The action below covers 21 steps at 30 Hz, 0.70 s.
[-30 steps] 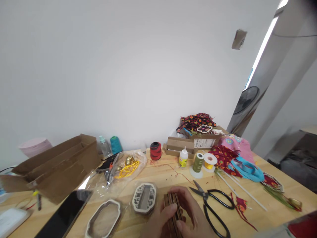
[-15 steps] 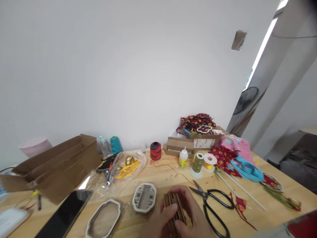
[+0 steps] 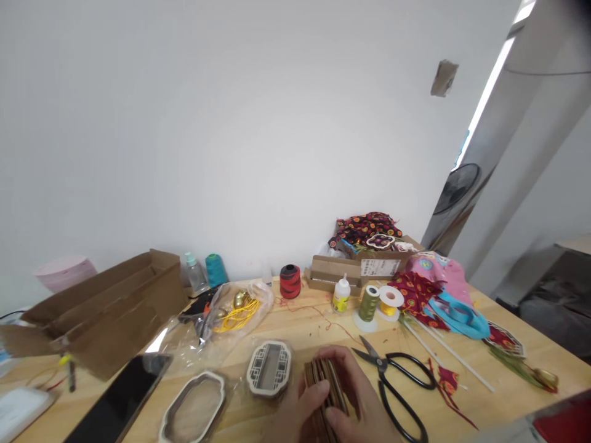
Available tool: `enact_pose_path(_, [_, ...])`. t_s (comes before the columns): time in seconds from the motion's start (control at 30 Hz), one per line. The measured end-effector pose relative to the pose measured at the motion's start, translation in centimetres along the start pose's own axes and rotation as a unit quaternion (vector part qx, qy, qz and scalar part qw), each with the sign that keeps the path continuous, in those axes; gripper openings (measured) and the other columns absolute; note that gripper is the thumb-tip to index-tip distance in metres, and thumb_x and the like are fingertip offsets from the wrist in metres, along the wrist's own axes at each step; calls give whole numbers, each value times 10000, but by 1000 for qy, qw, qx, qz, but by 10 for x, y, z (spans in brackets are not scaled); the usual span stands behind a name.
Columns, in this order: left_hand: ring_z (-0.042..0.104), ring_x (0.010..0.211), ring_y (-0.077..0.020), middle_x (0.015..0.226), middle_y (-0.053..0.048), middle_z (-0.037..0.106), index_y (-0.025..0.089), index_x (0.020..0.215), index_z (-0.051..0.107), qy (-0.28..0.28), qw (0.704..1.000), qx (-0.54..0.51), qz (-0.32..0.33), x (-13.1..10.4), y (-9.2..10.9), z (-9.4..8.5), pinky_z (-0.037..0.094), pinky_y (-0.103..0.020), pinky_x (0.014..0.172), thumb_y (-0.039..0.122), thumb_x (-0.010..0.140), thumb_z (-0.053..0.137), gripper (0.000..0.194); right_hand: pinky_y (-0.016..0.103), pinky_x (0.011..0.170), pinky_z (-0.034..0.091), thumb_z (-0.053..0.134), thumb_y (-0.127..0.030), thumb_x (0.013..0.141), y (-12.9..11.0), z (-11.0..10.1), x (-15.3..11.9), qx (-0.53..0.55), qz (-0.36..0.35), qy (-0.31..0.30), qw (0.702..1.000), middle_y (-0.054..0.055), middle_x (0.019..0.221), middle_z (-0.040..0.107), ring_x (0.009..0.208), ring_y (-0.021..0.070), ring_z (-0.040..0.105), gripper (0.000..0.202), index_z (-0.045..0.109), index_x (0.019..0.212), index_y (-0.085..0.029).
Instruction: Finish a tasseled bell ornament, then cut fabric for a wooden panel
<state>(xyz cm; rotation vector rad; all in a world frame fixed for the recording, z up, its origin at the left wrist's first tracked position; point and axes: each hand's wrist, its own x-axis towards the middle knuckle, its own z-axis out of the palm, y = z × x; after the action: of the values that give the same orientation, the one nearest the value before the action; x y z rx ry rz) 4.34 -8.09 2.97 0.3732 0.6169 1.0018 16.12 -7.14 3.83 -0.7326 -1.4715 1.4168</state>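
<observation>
A stack of thin, flat brown pieces (image 3: 319, 371), layered on edge, is gripped between both hands towards 6 o'clock of the view, near the close side of the pale wooden worktop (image 3: 302, 335). Whether its underside touches the wood cannot be told. The left hand (image 3: 292, 413) closes on it from 8 o'clock, thumb laid across the upper edges; the right hand (image 3: 367, 409) wraps it from 4 o'clock, fingers curled over the far end and thumb lower down. Both sets of fingers are narrowed round the stack.

Steady, even pressure from the two sides should hold the layers together, since the edges look slightly uneven and thin pieces could slide or fan apart. The thumbs are well placed to feel for a layer standing proud; a light touch is better there, as hard squeezing might bow or chip an edge.

From the stack, the black-handled metal scissors (image 3: 382, 364) lie open near 2 to 3 o'clock, close enough to the right hand to mind the elbow room. A pale lattice-patterned frame piece (image 3: 265, 369) sits near 10 o'clock, just beside the left hand.
</observation>
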Motion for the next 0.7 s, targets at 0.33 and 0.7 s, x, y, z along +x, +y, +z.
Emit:
enact_pose_path(0.33, [618,809,-226,762,-66,665,151,916,587,3,1000,24,12,-1,-3,1,406,-269,628,276,639,692,321,293,673,437,598,-268,642,-3,1,-1,-14,9,2,1000,30,882,529,807,192,528,395,396,979,-233])
enact_pose_path(0.7, [598,905,-264,878,-79,671,154,975,587,15,1000,-16,-5,0,-4,8,405,-349,810,228,612,694,385,331,741,424,597,-484,679,4,-9,-3,18,-20,18,999,35,864,526,811,204,525,438,430,997,-235])
